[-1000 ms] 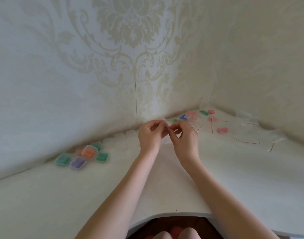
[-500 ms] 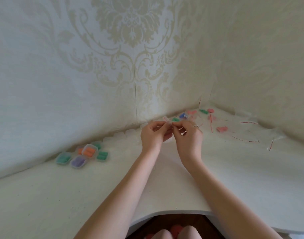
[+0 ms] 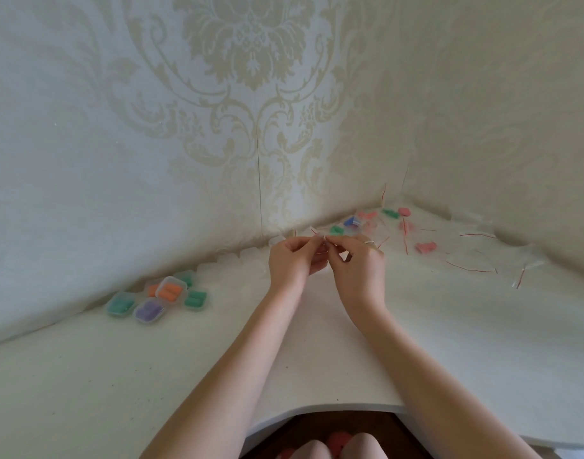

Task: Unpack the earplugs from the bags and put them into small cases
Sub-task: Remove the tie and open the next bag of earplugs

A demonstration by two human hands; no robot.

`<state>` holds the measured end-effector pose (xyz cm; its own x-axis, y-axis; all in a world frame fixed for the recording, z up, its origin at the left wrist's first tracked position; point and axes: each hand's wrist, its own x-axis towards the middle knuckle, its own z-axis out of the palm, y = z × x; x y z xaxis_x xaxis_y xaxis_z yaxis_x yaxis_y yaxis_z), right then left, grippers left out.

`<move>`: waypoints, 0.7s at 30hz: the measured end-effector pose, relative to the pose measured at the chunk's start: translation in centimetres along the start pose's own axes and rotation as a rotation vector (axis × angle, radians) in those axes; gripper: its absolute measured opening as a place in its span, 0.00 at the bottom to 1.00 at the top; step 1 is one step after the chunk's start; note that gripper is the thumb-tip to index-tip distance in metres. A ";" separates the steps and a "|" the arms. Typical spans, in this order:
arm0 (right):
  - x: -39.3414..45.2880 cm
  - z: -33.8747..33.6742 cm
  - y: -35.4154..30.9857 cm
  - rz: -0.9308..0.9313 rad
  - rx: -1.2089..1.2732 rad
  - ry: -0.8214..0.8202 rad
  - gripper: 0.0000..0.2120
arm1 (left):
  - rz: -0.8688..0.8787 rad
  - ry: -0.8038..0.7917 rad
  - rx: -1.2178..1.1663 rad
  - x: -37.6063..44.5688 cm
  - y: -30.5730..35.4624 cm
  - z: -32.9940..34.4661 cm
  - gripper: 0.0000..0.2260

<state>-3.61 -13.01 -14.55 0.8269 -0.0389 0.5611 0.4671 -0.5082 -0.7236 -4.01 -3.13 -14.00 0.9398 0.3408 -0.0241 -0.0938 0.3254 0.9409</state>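
Because the finished work had been pushed out of the way, the filled cases [image 3: 158,296] sat in a cluster at the far left of the white table [image 3: 482,342], close under the wall; I could make out orange, green and purple earplugs through their clear lids, one orange case riding on top of the others; a row of what I took for empty clear cases [image 3: 231,260] ran along the wall from there toward the middle, near at hand for the next filling. At the centre my left hand [image 3: 293,263] and right hand [image 3: 358,265] met fingertip to fingertip, both raised just off the table; each pinched an edge of one small clear bag [image 3: 320,241] with a red seal line, held between them so the two sides could be pulled apart, I judged; whether earplugs lay inside it I could not tell, the bag being too small and half hidden by fingers. Further right, in the corner, the unopened bags of earplugs [image 3: 366,221] lay scattered in pink, green and blue, within a short reach; at the far right the emptied bags [image 3: 476,256] lay flat and loose, apart from the stock so as not to be picked up twice.
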 end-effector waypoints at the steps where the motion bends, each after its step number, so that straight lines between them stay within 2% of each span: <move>1: 0.0 0.0 0.0 0.011 -0.019 -0.009 0.08 | -0.006 0.001 0.002 0.0 0.0 0.0 0.06; 7: 0.1 0.3 0.3 -0.091 -0.275 0.017 0.04 | 0.015 -0.006 0.073 0.1 -0.4 0.1 0.06; 10: 0.2 0.3 0.5 -0.052 -0.315 -0.010 0.04 | 0.019 -0.017 0.107 0.1 -0.5 0.2 0.05; 16: 0.4 -0.2 0.1 0.085 -0.009 -0.074 0.02 | 0.017 -0.060 0.122 0.3 -0.3 -0.1 0.03; 21: 1.0 0.0 0.2 0.239 0.198 -0.268 0.07 | 0.061 -0.060 0.150 0.5 -0.1 -0.5 0.06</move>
<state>-2.69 -13.19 -14.12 0.9597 0.1032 0.2615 0.2811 -0.3357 -0.8991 -3.72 -2.53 -14.34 0.9522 0.3012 0.0502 -0.1052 0.1693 0.9799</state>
